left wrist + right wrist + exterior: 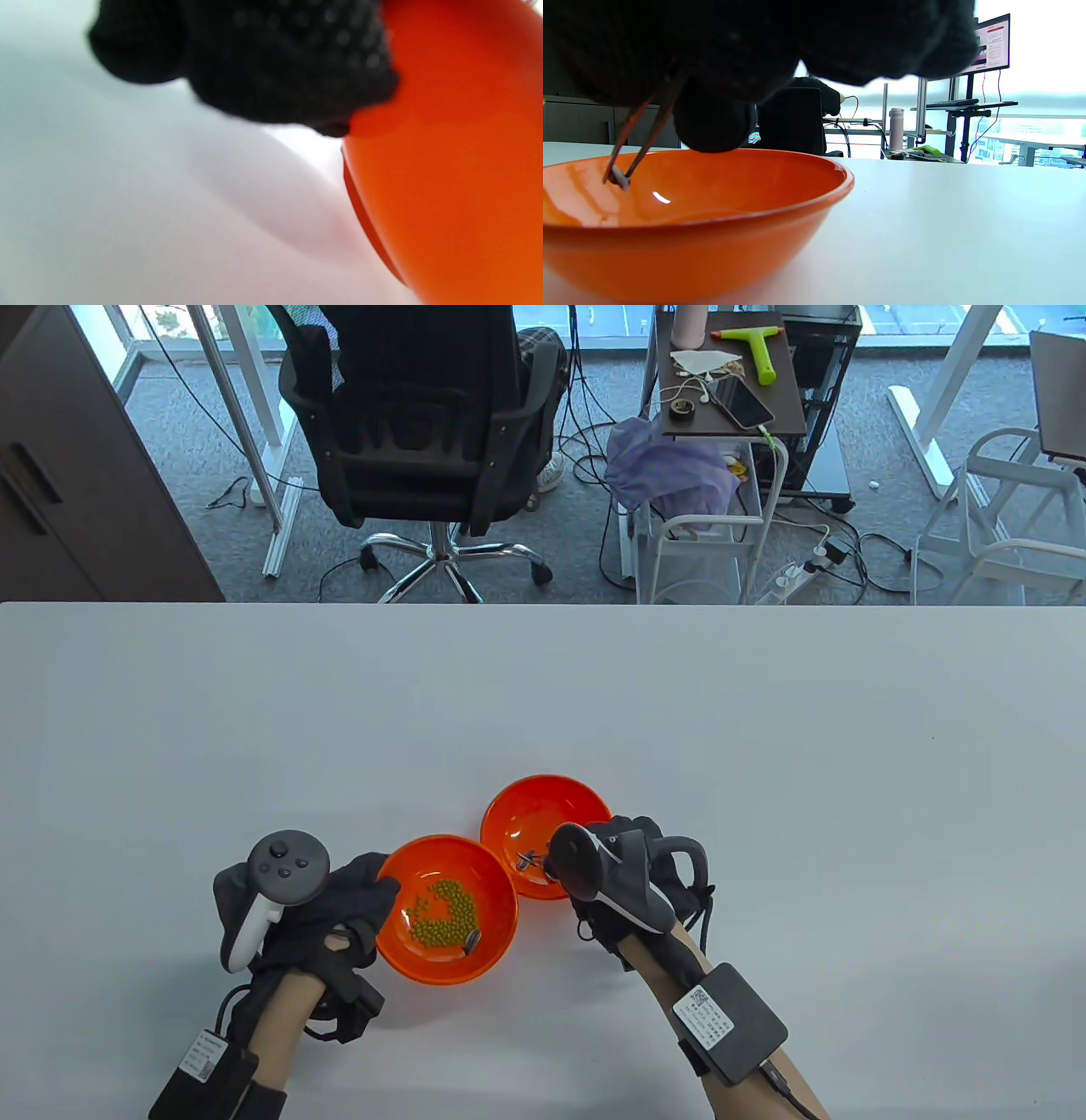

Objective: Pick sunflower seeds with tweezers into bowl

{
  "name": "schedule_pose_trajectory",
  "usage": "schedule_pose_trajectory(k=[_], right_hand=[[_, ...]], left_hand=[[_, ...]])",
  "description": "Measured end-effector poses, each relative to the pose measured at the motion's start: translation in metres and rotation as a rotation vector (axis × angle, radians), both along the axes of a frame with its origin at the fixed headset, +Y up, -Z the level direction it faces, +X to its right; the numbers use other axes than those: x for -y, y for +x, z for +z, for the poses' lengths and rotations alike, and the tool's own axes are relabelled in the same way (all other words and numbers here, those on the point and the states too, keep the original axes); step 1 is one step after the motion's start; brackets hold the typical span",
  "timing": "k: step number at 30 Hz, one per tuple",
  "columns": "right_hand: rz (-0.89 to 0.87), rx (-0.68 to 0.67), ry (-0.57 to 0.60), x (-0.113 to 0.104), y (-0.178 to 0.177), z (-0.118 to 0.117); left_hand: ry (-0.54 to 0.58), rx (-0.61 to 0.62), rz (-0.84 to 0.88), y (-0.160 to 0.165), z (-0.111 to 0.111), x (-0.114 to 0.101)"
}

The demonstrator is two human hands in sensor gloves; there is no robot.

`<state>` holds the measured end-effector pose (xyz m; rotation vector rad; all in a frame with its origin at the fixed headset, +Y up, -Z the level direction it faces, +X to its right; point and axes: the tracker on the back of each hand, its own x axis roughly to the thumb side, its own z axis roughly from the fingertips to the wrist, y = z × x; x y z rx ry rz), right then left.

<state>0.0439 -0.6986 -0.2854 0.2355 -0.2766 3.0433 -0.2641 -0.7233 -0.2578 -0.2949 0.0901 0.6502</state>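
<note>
A sunflower seed (619, 178) is being held in the tweezers (642, 135), low inside the far bowl (530, 806). A few seeds (528, 861) are lying there already. The right hand (632, 869) is pinching the tweezers tight. I think it is dropping the seed now. Next it needs to let go gently, then go back to the near bowl (492, 937), where one dark seed (472, 940) is lying by the green peas (443, 912). The left hand (327, 912) is gripping that bowl's edge on the bench (764, 712).

Glossy plastic bowls (447, 909), metal tweezers (642, 133), matt table (543, 695).
</note>
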Motion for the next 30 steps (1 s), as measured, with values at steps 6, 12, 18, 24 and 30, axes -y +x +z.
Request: schedule_pose_trajectory(k=[6,12,18,24,30], right_hand=[[0.041,0.019,-0.003,0.003,0.002,-0.001],[-0.06,0.007,-0.003,-0.008,0.005,0.001],[-0.164,-0.152,-0.002,-0.028,-0.005,0.012],[-0.044,-0.334,-0.086,-0.03,-0.033,0.027],[0.063,-0.391,-0.098,-0.026,-0.046,0.035]], left_hand=[[0.0,0.001,0.0,0.0,0.0,0.0],[0.001,0.0,0.0,0.0,0.0,0.0],[0.002,-0.003,-0.002,0.0,0.0,0.0],[0.003,-0.004,-0.001,-0.001,0.0,0.0],[0.002,0.001,-0.003,0.0,0.0,0.0]])
